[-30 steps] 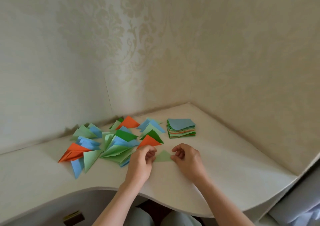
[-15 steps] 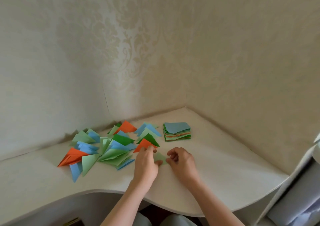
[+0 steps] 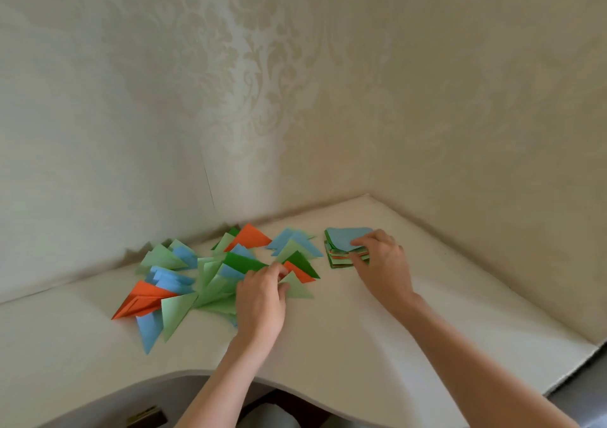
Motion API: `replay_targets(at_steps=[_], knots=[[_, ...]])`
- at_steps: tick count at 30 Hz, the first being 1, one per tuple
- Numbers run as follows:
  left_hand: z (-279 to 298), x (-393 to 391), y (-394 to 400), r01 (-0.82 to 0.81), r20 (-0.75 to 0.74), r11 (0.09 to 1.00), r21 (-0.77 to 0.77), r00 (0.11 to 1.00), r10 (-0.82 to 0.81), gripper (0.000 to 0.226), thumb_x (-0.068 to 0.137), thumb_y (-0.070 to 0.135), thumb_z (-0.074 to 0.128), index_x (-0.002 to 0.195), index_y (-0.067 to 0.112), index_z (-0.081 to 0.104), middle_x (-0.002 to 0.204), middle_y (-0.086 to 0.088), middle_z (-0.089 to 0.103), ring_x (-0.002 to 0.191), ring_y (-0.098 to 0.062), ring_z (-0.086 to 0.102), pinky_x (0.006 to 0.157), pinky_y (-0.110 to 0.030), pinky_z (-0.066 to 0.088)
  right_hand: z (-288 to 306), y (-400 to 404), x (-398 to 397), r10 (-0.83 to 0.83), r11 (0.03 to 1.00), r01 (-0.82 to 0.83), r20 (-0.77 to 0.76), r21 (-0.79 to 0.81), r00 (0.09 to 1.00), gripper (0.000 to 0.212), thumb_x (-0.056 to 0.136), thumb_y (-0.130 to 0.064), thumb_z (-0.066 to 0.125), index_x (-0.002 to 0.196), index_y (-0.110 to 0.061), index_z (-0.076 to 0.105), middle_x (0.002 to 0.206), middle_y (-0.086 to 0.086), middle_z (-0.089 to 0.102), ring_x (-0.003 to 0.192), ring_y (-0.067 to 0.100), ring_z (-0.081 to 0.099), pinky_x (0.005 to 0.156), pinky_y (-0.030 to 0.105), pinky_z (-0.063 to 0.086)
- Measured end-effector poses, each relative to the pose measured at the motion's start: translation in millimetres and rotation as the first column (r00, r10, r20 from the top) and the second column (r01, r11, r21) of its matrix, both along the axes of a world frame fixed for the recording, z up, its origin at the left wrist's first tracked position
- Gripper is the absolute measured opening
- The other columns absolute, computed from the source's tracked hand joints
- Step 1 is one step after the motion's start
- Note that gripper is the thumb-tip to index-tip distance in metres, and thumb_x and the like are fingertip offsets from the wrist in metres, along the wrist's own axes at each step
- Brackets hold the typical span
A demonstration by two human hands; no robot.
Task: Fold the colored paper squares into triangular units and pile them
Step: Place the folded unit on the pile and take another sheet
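Stack of squares [image 3: 345, 250] sits right of folded pile [image 3: 213, 273], directly under right hand [image 3: 381, 263]; its grip pinches stack's near-right corner. Left hand [image 3: 262, 296], farther off, grip clamped on light-green triangle [image 3: 297, 288] at pile's right edge, on bench [image 3: 361, 345].

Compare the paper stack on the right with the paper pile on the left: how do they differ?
The stack is neat, with flat squares lying one on another; the pile is loose and spread out, its folded triangles pointing every way. The stack tops out in a light blue sheet; the pile shows orange, blue and two greens at once. The right hand grips the stack's edge, while the left hand holds a light green triangle at the pile's rim. Both share the same paper colours and rest on the table.
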State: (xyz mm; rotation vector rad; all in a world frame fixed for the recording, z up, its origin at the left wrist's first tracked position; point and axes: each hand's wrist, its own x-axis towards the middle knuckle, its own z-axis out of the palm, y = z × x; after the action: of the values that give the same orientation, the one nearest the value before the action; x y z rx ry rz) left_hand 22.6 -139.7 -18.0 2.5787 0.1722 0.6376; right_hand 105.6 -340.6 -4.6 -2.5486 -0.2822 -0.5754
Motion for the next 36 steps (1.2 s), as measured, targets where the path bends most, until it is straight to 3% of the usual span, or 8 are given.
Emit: replay_targets(at_steps=[6,9,13,17,21,25,31,36], knots=[[-6,10,0,0.003,0.033,1.0,0.023,0.999,-0.004,0.012,0.085,0.011,0.066,0.096,0.015,0.067,0.092,0.001,0.063,0.088,-0.023,0.051,0.079,-0.037,0.042,-14,9,26,-0.043,0.961,0.034,-0.026,-0.274,0.999,0.03,0.09,-0.038,0.058,0.117,-0.028,0.066,0.122,-0.003,0.049,0.112,0.019,0.046,0.088,0.033,0.035],[-9,15,0,0.059,0.035,0.998,-0.017,0.998,-0.059,0.013,0.085,0.0,0.061,0.088,0.009,0.07,0.085,-0.003,0.064,0.081,-0.025,0.052,0.073,-0.039,0.044,-20,13,28,-0.059,0.957,0.066,0.036,-0.281,0.998,0.022,0.093,-0.035,0.055,0.102,-0.028,0.074,0.117,-0.003,0.055,0.107,0.02,0.049,0.083,0.034,0.034],[-12,16,1,0.077,0.022,0.996,0.051,0.997,-0.078,0.018,0.091,0.003,0.055,0.096,0.011,0.071,0.093,-0.002,0.065,0.084,-0.021,0.053,0.075,-0.035,0.044,-25,11,26,-0.054,0.979,0.084,0.161,-0.185,0.985,0.014,0.085,-0.021,0.065,0.084,-0.016,0.078,0.102,0.002,0.063,0.093,0.027,0.057,0.075,0.037,0.035],[-10,10,-2,0.069,-0.007,0.992,0.104,0.998,-0.068,0.022,0.09,0.005,0.054,0.101,0.016,0.069,0.1,0.002,0.064,0.09,-0.018,0.053,0.078,-0.03,0.042,-22,13,28,-0.044,0.973,0.074,0.142,-0.217,0.989,0.033,0.079,-0.038,0.073,0.104,-0.017,0.072,0.114,0.003,0.063,0.102,0.027,0.058,0.08,0.041,0.039],[-13,5,-8,0.047,0.009,0.993,0.105,0.999,-0.048,0.019,0.086,-0.001,0.057,0.093,0.011,0.07,0.096,-0.003,0.064,0.089,-0.024,0.056,0.075,-0.036,0.045,-21,22,33,-0.058,0.936,0.068,0.04,-0.346,0.998,0.03,0.089,-0.044,0.054,0.111,-0.027,0.066,0.12,-0.008,0.062,0.117,0.015,0.05,0.088,0.037,0.027],[-16,4,-10,0.018,0.024,0.992,0.124,0.999,-0.021,0.019,0.087,0.0,0.055,0.092,0.011,0.069,0.096,-0.002,0.063,0.092,-0.023,0.055,0.075,-0.035,0.044,-22,28,28,-0.11,0.938,0.112,0.024,-0.329,0.994,0.023,0.092,-0.038,0.047,0.085,-0.028,0.066,0.087,-0.01,0.068,0.088,0.011,0.059,0.084,0.034,0.023],[-14,5,-8,0.034,-0.023,0.987,0.157,0.999,-0.031,0.029,0.091,0.006,0.049,0.11,0.02,0.065,0.112,0.006,0.059,0.102,-0.016,0.051,0.082,-0.028,0.04,-16,19,12,-0.105,0.949,0.113,0.044,-0.294,0.994,0.027,0.09,-0.03,0.053,0.064,-0.026,0.059,0.071,-0.011,0.065,0.079,0.01,0.055,0.09,0.034,0.021],[-7,1,-8,0.056,-0.086,0.976,0.211,0.996,-0.038,0.031,0.094,0.018,0.046,0.121,0.024,0.06,0.12,0.008,0.055,0.111,-0.014,0.048,0.086,-0.028,0.041,-5,-2,-6,-0.059,0.975,0.064,0.03,-0.213,0.998,0.021,0.082,-0.05,0.065,0.075,-0.033,0.074,0.075,-0.011,0.07,0.074,0.011,0.058,0.088,0.031,0.021]])
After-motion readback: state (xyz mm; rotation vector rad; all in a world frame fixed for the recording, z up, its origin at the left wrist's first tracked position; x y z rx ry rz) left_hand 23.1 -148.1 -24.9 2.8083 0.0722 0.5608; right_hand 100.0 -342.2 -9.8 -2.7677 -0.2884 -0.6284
